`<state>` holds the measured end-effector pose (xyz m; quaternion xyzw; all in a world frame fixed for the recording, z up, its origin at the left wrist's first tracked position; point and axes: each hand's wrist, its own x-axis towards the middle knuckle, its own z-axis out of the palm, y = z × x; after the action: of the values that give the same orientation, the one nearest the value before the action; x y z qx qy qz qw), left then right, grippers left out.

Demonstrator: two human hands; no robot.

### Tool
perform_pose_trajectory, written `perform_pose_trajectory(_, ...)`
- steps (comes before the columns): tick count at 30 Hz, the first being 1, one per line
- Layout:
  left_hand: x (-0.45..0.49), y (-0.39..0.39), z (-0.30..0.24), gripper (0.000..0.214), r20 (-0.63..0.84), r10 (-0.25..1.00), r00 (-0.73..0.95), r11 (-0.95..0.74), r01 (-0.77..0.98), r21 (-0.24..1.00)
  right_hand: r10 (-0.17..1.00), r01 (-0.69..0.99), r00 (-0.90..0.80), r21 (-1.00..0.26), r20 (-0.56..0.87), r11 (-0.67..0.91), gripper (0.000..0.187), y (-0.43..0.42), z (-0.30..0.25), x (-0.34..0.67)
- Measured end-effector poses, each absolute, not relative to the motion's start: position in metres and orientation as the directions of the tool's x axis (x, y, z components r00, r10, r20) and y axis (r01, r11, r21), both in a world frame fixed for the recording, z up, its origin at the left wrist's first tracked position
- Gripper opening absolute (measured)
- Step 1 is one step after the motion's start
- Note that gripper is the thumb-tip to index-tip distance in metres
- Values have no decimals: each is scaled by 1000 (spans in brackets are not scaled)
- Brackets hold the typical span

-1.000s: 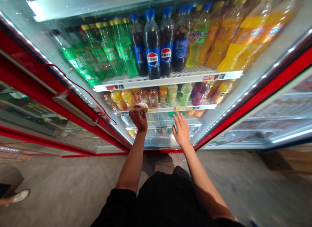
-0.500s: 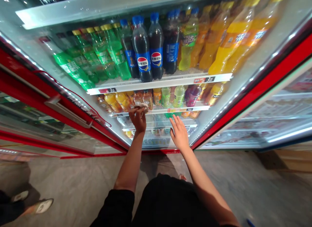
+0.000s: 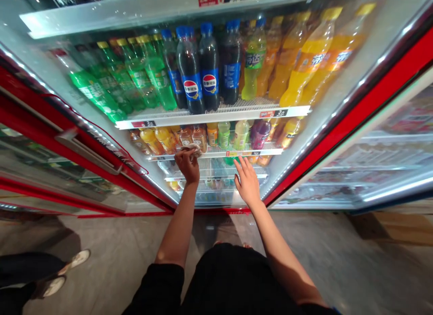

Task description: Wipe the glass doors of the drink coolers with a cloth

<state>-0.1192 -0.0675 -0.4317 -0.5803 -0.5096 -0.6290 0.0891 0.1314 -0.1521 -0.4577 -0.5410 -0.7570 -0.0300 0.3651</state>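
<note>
My left hand (image 3: pixel 188 166) is closed on a crumpled pale cloth (image 3: pixel 193 149), in front of the edge of the lower shelf (image 3: pixel 211 154) of a lit drinks fridge. Behind the cloth stand brown-labelled bottles (image 3: pixel 199 136). My right hand (image 3: pixel 247 179) is open, fingers spread and pointing up, with nothing in it. Its fingertips are near the right half of that shelf edge, below green bottles (image 3: pixel 241 135) and a purple bottle (image 3: pixel 260 134). Whether either hand touches glass, I cannot tell. Higher up are cola bottles (image 3: pixel 191 76) with blue caps.
Green bottles (image 3: pixel 158 76) fill the upper shelf's left, orange soda bottles (image 3: pixel 313 57) its right. Red frames (image 3: pixel 352 112) border the fridge; a metal handle (image 3: pixel 88 150) is at left. Another person's legs (image 3: pixel 34 270) are at lower left on the grey floor (image 3: pixel 118 247).
The view has shifted slightly, so the shelves appear further left. My left hand and cloth have moved a little left in the picture. The other person's feet have moved right.
</note>
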Motion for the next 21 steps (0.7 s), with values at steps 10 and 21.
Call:
perform_pose_trajectory(10, -93, -68, -432, 13, 824, 505, -258, -505, 686, 524, 785, 848, -130, -342, 605, 404, 79, -148, -456, 151)
perform_pose_trajectory(21, -73, -72, -440, 12, 800, 505, -323, -474, 671, 570, 788, 852, -104, -355, 606, 385, 76, -150, -458, 165)
